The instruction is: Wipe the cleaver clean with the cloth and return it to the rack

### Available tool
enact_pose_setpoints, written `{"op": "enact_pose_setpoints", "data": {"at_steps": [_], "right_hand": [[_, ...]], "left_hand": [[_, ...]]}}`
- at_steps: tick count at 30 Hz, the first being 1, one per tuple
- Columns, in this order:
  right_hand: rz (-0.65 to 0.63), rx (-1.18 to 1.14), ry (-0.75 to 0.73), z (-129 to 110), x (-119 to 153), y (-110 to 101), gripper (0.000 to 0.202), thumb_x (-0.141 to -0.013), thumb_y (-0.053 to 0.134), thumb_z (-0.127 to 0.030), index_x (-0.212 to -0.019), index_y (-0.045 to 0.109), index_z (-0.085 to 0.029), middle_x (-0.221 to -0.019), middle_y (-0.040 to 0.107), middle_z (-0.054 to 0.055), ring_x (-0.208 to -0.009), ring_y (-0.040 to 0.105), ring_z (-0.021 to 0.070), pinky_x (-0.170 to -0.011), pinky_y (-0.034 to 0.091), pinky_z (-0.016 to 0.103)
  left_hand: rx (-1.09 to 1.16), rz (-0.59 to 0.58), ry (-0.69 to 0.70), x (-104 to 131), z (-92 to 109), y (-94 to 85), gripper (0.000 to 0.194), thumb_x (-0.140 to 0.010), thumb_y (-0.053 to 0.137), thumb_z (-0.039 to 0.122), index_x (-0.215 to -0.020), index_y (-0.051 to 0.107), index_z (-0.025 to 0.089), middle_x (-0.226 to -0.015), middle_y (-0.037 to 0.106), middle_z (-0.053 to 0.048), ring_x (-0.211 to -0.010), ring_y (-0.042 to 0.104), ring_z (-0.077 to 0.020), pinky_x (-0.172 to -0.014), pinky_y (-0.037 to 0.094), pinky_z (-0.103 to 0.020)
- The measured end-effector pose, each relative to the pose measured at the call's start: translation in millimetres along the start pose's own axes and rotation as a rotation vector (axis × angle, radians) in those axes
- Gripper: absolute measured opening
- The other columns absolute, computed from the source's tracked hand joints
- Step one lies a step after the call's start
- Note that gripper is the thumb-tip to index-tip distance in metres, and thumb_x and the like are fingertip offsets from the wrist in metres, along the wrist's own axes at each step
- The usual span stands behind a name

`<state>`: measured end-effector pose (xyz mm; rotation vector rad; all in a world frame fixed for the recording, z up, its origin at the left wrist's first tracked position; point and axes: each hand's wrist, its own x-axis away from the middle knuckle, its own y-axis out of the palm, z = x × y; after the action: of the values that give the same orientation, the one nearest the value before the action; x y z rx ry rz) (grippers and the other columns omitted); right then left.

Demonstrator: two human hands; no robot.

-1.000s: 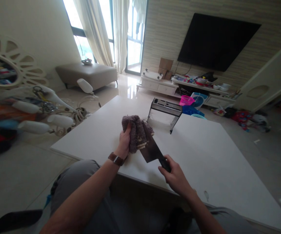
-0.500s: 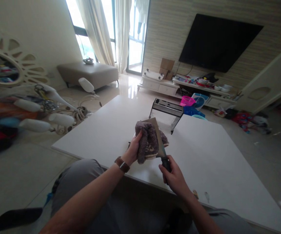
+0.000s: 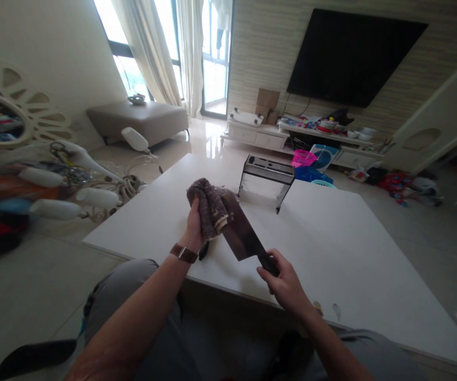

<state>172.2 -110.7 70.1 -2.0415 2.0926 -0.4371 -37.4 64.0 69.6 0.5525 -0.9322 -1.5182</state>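
Observation:
My left hand (image 3: 195,225) is closed around a bunched grey-brown fluffy towel (image 3: 208,209), above the white table. My right hand (image 3: 284,278) grips the black handle of a cleaver (image 3: 242,233), whose broad dark blade points up and to the left. The towel lies against the far end of the blade and hides its tip. A dark object (image 3: 203,250) shows on the table below my left hand, mostly covered, so its kind cannot be made out.
On the white table (image 3: 331,238) a knife-rack-like black-framed stand (image 3: 268,182) stands behind the cleaver. Two small items, one a brownish piece (image 3: 318,307), lie at the near edge. Lamp arms with white shades (image 3: 99,197) are on the left; a pink basket (image 3: 303,157) is beyond the table.
The towel and my left hand have moved left, toward the end of the blade, uncovering more of it. The blade has tilted further left, and its face looks darker.

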Motion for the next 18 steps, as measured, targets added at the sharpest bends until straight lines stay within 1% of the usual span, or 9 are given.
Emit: {"op": "enact_pose_setpoints", "data": {"at_steps": [3, 6, 8, 9, 10, 11, 13, 16, 18], "right_hand": [[0.072, -0.1, -0.013, -1, 0, -1, 0.026, -0.089, 0.066, -0.043, -0.096, 0.052, -0.023, -0.071, 0.051, -0.006, -0.044, 0.047, 0.0082, -0.04, 0.036, 0.021], [0.113, -0.153, -0.031, -5, -2, -2, 0.029, -0.089, 0.066, -0.045, -0.097, 0.049, -0.023, -0.066, 0.051, -0.008, -0.045, 0.051, 0.0093, -0.044, 0.04, 0.021], [0.089, -0.175, -0.009, -7, -3, -1, 0.031, -0.09, 0.063, -0.047, -0.1, 0.047, -0.023, -0.059, 0.051, -0.009, -0.046, 0.054, 0.0107, -0.046, 0.043, 0.021], [0.062, -0.186, 0.012, -6, -3, 0, 0.033, -0.091, 0.062, -0.048, -0.104, 0.047, -0.023, -0.057, 0.052, -0.009, -0.045, 0.055, 0.0115, -0.046, 0.043, 0.021], [0.034, -0.196, 0.033, -5, -4, 1, 0.036, -0.092, 0.061, -0.049, -0.111, 0.045, -0.023, -0.057, 0.053, -0.01, -0.044, 0.056, 0.0122, -0.045, 0.043, 0.022], [0.01, -0.201, 0.05, -4, -4, 4, 0.04, -0.092, 0.06, -0.05, -0.117, 0.044, -0.023, -0.057, 0.054, -0.01, -0.043, 0.056, 0.0126, -0.044, 0.043, 0.022], [-0.006, -0.183, 0.061, 0, -4, 9, 0.045, -0.092, 0.059, -0.05, -0.124, 0.041, -0.024, -0.06, 0.054, -0.011, -0.04, 0.054, 0.0121, -0.04, 0.042, 0.021], [-0.014, -0.086, 0.055, 4, -3, 15, 0.036, -0.094, 0.057, -0.046, -0.119, 0.043, -0.024, -0.061, 0.054, -0.011, -0.04, 0.054, 0.0119, -0.04, 0.043, 0.021], [-0.029, -0.039, 0.056, 5, -2, 18, 0.031, -0.094, 0.056, -0.043, -0.115, 0.043, -0.024, -0.059, 0.054, -0.012, -0.041, 0.056, 0.0131, -0.042, 0.044, 0.022]], "left_hand": [[-0.01, -0.047, -0.032, 9, -6, 6.4, 0.059, -0.092, 0.054, 0.065, -0.121, 0.07, 0.016, -0.115, 0.076, -0.011, -0.114, 0.069, -0.0307, -0.097, 0.057, -0.043], [-0.002, -0.099, -0.076, 21, -27, 13.6, 0.054, -0.091, 0.059, 0.061, -0.12, 0.071, 0.018, -0.113, 0.076, -0.009, -0.116, 0.068, -0.0304, -0.101, 0.056, -0.043], [0.011, -0.165, -0.201, 30, -46, 16.4, 0.056, -0.09, 0.059, 0.063, -0.118, 0.071, 0.016, -0.112, 0.076, -0.011, -0.117, 0.067, -0.0314, -0.102, 0.054, -0.046], [0.008, -0.176, -0.262, 35, -55, 16.9, 0.057, -0.09, 0.06, 0.064, -0.115, 0.072, 0.015, -0.109, 0.076, -0.013, -0.116, 0.067, -0.0322, -0.101, 0.055, -0.046], [-0.003, -0.171, -0.315, 39, -63, 16.7, 0.056, -0.089, 0.061, 0.064, -0.111, 0.073, 0.014, -0.108, 0.076, -0.014, -0.116, 0.068, -0.0324, -0.101, 0.055, -0.045], [-0.017, -0.147, -0.335, 43, -70, 15.9, 0.055, -0.088, 0.064, 0.063, -0.11, 0.073, 0.014, -0.107, 0.076, -0.015, -0.114, 0.069, -0.0324, -0.1, 0.056, -0.045], [-0.062, -0.083, -0.293, 47, -79, 12.9, 0.05, -0.083, 0.073, 0.057, -0.107, 0.072, 0.013, -0.105, 0.077, -0.016, -0.106, 0.072, -0.0315, -0.097, 0.057, -0.044], [-0.142, 0.012, -0.151, 46, -83, 7.5, 0.046, -0.075, 0.085, 0.046, -0.103, 0.071, 0.013, -0.101, 0.077, -0.014, -0.092, 0.075, -0.0275, -0.091, 0.06, -0.041], [-0.18, 0.043, -0.093, 44, -82, 5.5, 0.046, -0.072, 0.087, 0.044, -0.101, 0.071, 0.013, -0.098, 0.078, -0.013, -0.086, 0.075, -0.0254, -0.087, 0.061, -0.039]]}}
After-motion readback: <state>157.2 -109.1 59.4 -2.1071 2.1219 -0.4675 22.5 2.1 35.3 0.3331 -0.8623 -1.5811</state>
